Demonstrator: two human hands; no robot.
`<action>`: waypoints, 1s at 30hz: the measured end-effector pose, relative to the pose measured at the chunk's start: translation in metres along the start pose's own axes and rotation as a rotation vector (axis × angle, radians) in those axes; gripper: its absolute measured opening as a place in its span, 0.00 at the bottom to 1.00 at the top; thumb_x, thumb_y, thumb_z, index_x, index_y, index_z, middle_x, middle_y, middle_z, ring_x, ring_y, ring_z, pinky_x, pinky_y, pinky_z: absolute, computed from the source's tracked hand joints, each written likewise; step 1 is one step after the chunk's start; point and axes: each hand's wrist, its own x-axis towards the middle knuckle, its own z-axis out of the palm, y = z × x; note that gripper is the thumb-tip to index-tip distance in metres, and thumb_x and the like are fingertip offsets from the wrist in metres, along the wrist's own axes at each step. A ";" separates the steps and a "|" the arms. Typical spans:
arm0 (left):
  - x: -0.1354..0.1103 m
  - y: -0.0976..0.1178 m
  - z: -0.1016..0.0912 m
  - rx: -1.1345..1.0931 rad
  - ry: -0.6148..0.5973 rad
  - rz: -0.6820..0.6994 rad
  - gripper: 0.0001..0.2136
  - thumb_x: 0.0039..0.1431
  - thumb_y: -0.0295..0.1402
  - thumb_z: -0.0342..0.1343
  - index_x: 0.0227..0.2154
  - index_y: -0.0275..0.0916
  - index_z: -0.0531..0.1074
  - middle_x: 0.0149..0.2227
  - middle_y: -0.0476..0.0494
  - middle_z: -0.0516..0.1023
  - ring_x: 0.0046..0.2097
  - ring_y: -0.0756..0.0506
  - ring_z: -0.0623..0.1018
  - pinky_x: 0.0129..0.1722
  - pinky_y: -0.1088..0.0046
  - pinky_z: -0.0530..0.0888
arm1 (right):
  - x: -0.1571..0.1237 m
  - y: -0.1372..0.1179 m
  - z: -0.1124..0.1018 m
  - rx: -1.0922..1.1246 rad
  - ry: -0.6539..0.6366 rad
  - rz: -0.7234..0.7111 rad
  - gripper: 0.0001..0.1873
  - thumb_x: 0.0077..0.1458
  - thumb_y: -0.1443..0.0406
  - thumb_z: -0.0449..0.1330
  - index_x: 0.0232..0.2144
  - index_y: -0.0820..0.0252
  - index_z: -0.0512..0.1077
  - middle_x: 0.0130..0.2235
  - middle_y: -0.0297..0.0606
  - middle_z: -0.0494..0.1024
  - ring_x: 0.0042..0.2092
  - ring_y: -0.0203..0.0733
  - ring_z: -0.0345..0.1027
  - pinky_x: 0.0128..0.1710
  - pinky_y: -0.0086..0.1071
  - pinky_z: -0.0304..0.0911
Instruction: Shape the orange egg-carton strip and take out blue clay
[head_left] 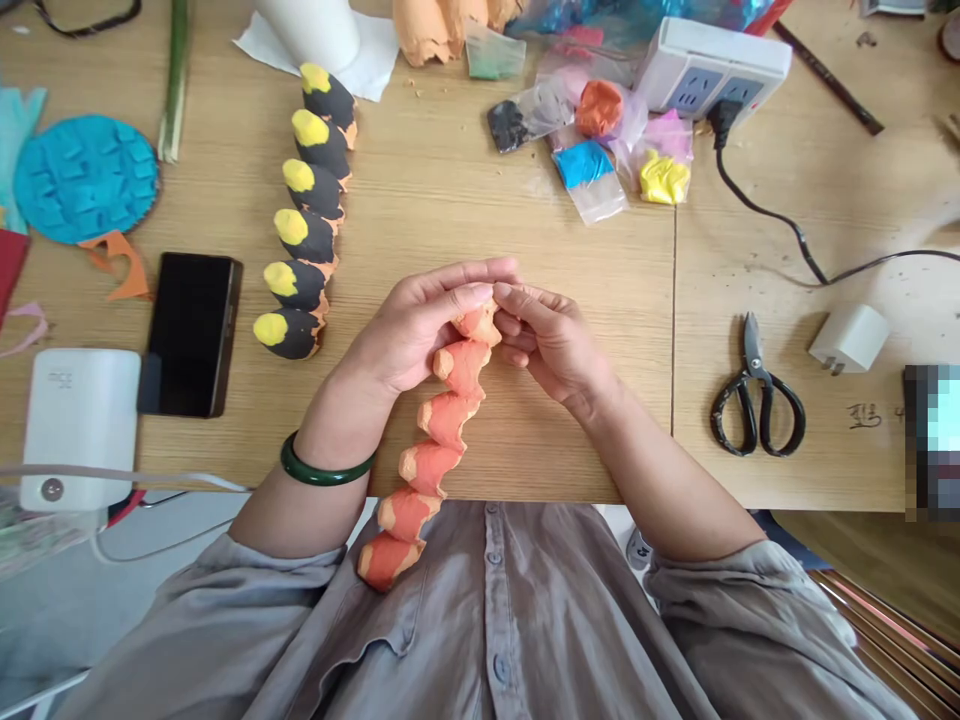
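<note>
Left hand [405, 335] and right hand [551, 345] both closed on the far end of a strip of orange-painted egg-carton cups [446, 420]; each grip pinches the top cup from its own side. Strip's ridged pulp runs near, past the table edge, over a grey shirt [480, 600]. Wooden table [585, 250] carries, left, a black-and-yellow egg-carton strip [311, 215] beside a black phone [191, 335]; far, bagged modelling clay [589, 165] and a white power strip [712, 70]; right, black-handled scissors [754, 400]. Green bangle [326, 462] on left wrist.
</note>
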 end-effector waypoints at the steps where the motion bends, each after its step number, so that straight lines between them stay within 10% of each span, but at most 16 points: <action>1: 0.000 0.000 -0.001 0.008 -0.008 0.006 0.17 0.59 0.43 0.76 0.51 0.47 0.90 0.55 0.41 0.91 0.62 0.31 0.88 0.55 0.57 0.88 | 0.000 0.000 0.000 0.005 0.015 0.012 0.32 0.57 0.50 0.83 0.21 0.57 0.68 0.22 0.23 0.63 0.24 0.26 0.46 0.19 0.23 0.49; 18: 0.003 -0.002 -0.008 -0.004 -0.088 0.117 0.30 0.64 0.61 0.72 0.61 0.49 0.86 0.63 0.40 0.88 0.68 0.27 0.84 0.61 0.51 0.86 | 0.002 -0.004 -0.002 -0.021 -0.011 -0.071 0.35 0.44 0.46 0.87 0.21 0.58 0.70 0.22 0.23 0.65 0.22 0.25 0.48 0.18 0.22 0.52; 30: -0.002 -0.001 -0.004 0.017 -0.049 0.077 0.26 0.59 0.39 0.79 0.61 0.43 0.87 0.41 0.44 0.89 0.52 0.38 0.88 0.52 0.64 0.86 | 0.001 -0.005 -0.003 -0.062 0.031 -0.065 0.31 0.59 0.50 0.81 0.20 0.58 0.69 0.22 0.24 0.63 0.23 0.26 0.51 0.18 0.22 0.53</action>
